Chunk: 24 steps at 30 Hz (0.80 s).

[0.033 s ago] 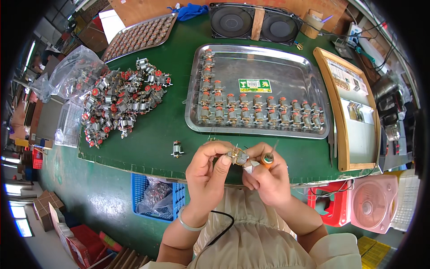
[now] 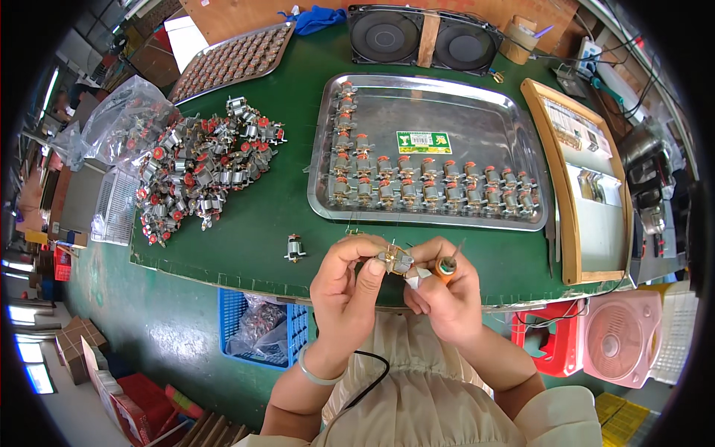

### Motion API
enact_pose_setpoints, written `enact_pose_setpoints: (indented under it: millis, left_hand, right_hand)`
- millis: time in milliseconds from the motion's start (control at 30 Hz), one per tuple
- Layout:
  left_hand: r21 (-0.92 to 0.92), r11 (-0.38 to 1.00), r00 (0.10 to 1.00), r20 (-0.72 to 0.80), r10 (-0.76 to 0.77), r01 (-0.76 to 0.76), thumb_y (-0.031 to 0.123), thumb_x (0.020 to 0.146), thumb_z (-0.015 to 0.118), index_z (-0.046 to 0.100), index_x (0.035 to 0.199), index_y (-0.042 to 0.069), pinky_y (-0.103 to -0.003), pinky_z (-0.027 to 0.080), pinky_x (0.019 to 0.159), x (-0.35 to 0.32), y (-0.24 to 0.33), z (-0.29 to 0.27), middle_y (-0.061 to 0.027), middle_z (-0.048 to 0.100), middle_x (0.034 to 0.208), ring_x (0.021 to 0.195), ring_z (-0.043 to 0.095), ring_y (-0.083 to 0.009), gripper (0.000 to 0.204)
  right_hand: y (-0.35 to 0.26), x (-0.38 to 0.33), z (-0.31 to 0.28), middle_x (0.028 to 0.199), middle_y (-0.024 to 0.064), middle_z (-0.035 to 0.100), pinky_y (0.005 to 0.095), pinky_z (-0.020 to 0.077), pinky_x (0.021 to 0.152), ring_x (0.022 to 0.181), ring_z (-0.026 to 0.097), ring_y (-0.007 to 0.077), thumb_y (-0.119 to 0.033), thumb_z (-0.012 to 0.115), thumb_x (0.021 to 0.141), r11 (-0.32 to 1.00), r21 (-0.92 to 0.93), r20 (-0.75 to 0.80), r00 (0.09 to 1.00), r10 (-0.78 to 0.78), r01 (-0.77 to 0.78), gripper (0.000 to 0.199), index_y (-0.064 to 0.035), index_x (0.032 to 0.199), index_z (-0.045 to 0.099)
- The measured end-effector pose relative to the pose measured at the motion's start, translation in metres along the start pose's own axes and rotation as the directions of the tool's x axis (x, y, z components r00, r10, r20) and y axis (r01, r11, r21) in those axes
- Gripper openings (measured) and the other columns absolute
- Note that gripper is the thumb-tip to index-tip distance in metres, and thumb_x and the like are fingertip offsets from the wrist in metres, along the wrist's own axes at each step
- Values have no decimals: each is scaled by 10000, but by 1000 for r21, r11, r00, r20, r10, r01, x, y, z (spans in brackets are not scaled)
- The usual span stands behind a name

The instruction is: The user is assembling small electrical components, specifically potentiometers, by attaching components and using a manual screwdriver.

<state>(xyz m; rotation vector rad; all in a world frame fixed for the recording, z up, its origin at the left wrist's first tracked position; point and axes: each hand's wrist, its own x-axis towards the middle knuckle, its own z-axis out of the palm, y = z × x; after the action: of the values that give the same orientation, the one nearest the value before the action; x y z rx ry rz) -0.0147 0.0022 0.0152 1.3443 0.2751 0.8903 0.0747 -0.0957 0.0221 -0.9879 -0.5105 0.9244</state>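
My left hand (image 2: 344, 290) pinches a small electric motor (image 2: 395, 260) between thumb and fingers, over the near edge of the green table. On its right side, the fingertips of my right hand (image 2: 453, 298) meet the motor. An orange-handled screwdriver (image 2: 446, 268) is tucked in that same hand, its shaft pointing up and away from the motor. Something white, like tape, wraps my right thumb. Left of my hands, one loose motor (image 2: 295, 248) rests on the table. Beyond them lies a metal tray (image 2: 432, 219) with rows of upright motors along its left and near sides.
A heap of motors (image 2: 205, 175) spills from a plastic bag (image 2: 130, 112) at left. Far left stands another filled tray (image 2: 279, 56). Two black fans (image 2: 386, 36) stand at the back. Right of the tray is a wooden-framed box (image 2: 567, 246); a blue basket (image 2: 298, 335) sits below the table.
The screwdriver's shaft leans a little further right in my right hand. Both hands otherwise keep nearly the same place, the motor still between them.
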Motion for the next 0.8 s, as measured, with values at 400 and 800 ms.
enact_pose_setpoints:
  millis: [400, 800]
  left_hand:
    - [49, 999, 990, -143, 17, -10, 93, 895, 479, 487, 987, -11, -242, 423, 776, -8, 0, 10, -73, 558, 952, 832, 529, -104, 139]
    - [-48, 997, 990, -128, -60, 54, 110, 899, 475, 486, 1002, -14, -254, 434, 772, -5, -1, 6, -79, 568, 949, 837, 542, -116, 161]
  right_hand:
    - [-15, 4, -5, 623, 9, 465, 216, 363, 455, 506, 415, 55, -96, 470, 843, 963, 81, 37, 966, 256, -258, 171, 5, 968, 530]
    - [-14, 1, -8, 672, -18, 474, 200, 340, 508, 593, 404, 36, -52, 622, 800, 973, -167, -43, 987, 156, -161, 205, -1, 983, 544]
